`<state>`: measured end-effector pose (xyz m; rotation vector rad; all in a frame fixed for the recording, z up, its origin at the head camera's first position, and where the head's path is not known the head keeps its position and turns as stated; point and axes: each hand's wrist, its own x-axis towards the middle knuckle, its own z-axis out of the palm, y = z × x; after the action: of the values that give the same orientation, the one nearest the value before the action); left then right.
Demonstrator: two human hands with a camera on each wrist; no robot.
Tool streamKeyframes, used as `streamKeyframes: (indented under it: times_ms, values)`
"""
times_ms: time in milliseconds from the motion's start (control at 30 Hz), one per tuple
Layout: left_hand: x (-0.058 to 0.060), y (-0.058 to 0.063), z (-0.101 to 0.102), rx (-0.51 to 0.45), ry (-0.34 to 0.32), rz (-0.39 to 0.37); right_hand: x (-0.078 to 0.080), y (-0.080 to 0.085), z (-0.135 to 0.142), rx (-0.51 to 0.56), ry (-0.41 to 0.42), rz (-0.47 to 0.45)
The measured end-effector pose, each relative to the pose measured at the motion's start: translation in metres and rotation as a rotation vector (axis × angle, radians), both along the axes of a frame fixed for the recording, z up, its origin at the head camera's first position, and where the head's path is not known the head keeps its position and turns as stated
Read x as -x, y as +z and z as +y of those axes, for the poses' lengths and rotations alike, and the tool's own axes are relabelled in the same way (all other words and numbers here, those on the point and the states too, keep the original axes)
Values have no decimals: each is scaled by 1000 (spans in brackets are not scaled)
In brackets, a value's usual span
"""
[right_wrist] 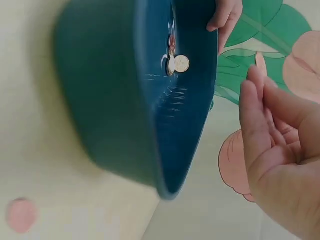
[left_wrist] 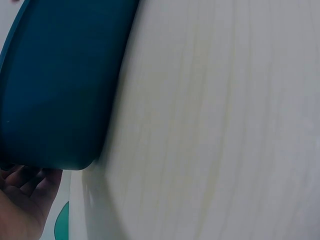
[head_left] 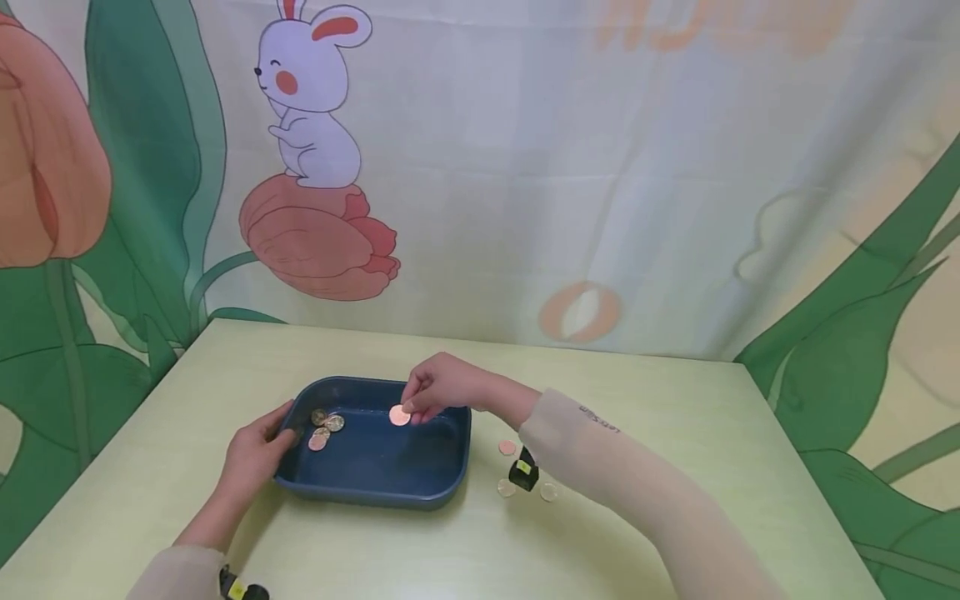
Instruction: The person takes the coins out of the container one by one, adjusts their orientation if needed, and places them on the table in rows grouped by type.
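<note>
A dark blue rectangular tray (head_left: 367,498) sits on the table. At its left end my left hand (head_left: 251,454) grips the rim, thumb over the edge and fingers against the outer wall (left_wrist: 55,100). My right hand (head_left: 444,387) is over the tray's right half and pinches a copper-coloured coin (head_left: 400,415) between thumb and fingertips. In the right wrist view that coin (right_wrist: 260,65) appears edge-on, above the level of the rim. Several gold and copper coins (head_left: 321,432) lie together on the tray's floor near the left end.
Right of the tray, a copper coin (head_left: 507,447) and two gold-toned coins, one nearer the tray (head_left: 506,488) and one farther right (head_left: 549,492), lie on the pale table (head_left: 675,417) beside the right forearm. A printed curtain (head_left: 480,183) hangs behind the table's back edge.
</note>
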<state>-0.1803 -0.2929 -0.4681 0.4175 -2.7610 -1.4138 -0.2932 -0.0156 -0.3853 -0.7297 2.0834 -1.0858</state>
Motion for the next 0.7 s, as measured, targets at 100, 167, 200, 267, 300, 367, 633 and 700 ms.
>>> streamKeyframes:
  times_ms: [100, 167, 200, 267, 300, 367, 633, 700]
  values:
    - [1, 0, 1, -2, 2, -8, -6, -3, 23, 3, -37, -1]
    - [1, 0, 1, -4, 0, -11, -10, -4, 39, 1, -72, -3]
    - [1, -1, 1, -7, -1, -11, -11, -6, 47, 0, -87, 4]
    - [2, -1, 2, -9, -1, -12, -12, -8, 63, 2, -127, 15]
    - [2, -1, 1, -6, -1, -11, -13, -10, 71, 2, -149, 21]
    - [2, -2, 1, -2, 2, -9, -14, -13, 88, 12, -191, 35]
    - [0, -1, 1, 3, 3, -15, -20, -26, 139, 34, -335, 30]
    - [0, -1, 1, 2, 3, -8, -21, -31, 148, 39, -360, 15]
